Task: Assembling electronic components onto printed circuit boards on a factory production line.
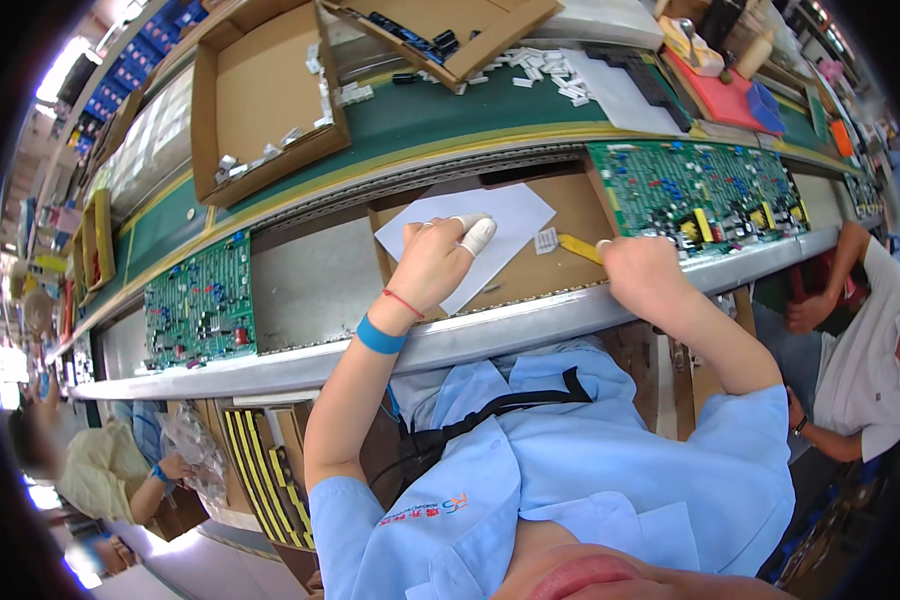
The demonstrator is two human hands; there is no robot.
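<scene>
My left hand [437, 262] is above a sheet of white paper [515, 215], its fingers curled together. White coverings wrap two of its fingertips, and what they pinch, if anything, is hidden. The paper lies in an open cardboard box [585, 200] on the line. To the right, my right hand [648, 277] is closed in a fist, with a flat yellow strip-shaped thing [580, 249] sticking out leftward at its thumb. Between the paper and that yellow thing is a small white printed label [546, 240].
Green circuit boards [202, 300] stand left, and more circuit boards [695, 195] right. A metal rail [510, 325] runs in front of me. Beyond, a cardboard tray [270, 90] and loose white parts [540, 68] lie on the green belt [410, 115]. A co-worker [860, 330] sits close at right.
</scene>
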